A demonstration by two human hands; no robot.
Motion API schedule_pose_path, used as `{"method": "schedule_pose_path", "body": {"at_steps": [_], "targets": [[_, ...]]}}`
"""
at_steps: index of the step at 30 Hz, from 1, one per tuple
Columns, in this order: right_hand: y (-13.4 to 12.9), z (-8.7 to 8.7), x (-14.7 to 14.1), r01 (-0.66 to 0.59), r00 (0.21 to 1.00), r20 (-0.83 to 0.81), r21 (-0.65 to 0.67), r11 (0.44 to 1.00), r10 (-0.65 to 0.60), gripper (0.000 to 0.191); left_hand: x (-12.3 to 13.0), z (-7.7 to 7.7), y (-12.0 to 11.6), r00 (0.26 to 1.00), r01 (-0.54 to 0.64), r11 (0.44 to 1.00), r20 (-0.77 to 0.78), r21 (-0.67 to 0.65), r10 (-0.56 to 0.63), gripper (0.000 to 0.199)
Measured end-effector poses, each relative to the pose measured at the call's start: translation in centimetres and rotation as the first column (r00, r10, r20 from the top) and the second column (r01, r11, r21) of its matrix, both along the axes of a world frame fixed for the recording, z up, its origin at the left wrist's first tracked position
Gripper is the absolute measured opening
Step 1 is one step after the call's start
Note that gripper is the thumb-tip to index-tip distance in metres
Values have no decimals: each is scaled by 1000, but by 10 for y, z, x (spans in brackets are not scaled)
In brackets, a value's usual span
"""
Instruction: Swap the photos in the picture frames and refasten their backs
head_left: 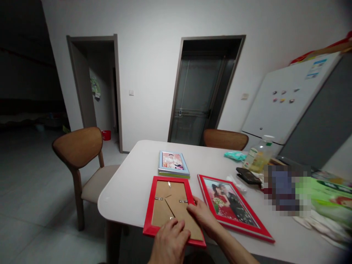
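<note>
A red picture frame [150, 209] lies face down at the table's near edge, its brown backing board [176, 194] showing. Small metal clips and a hanger sit along the board's edges, and a thin dark strut line crosses its middle. My right hand [203, 216] grips the frame's right edge. On the lower part of the backing, the bent fingers of my left hand [172, 238] press together by the bottom clip, which they partly hide. A larger red-framed couple photo [231, 201] lies face up to the right. Beyond is a small stack of light-blue-framed photos [173, 163].
On the right stand a clear bottle [258, 156] with yellowish liquid, a black wallet-like item [249, 176], a teal packet [235, 156] and a green bag [327, 198]. Wooden chairs stand left [79, 150] and behind the table [226, 139]. A white fridge [286, 106] rises at right.
</note>
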State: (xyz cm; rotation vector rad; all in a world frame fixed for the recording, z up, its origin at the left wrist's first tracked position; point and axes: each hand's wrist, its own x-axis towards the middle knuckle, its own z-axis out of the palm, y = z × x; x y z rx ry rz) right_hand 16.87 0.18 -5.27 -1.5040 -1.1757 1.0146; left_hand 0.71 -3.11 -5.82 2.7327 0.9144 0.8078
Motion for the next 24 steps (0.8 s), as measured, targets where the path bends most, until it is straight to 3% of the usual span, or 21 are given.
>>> {"method": "schedule_pose_path", "body": {"at_steps": [2,4,6,9,11,17,24], "targets": [[5,-3,2,70,927,366,37,997,-78,40,-1,2,1,1000,18,997,-7,-78,-18,26],[7,-4,2,96,778,620,47,994,-104,40,-8,4,5,1000,25,989,-1,-148,-25,29],[6,-4,0,88,662,743,46,995,-92,40,-19,6,10,1000,-18,980,-19,-196,15,34],[3,-5,-3,89,549,831,48,995,-89,42,-37,7,18,992,-112,968,-80,-226,96,38],[4,-5,-4,58,524,847,70,996,-90,41,-46,6,22,991,-114,965,-91,-236,95,36],[20,1,0,-145,561,828,89,985,8,23,-54,4,25,997,-73,956,-48,-285,62,24],[25,3,-4,-90,475,880,32,995,15,24,-56,4,25,998,-69,945,-17,-318,67,24]]}}
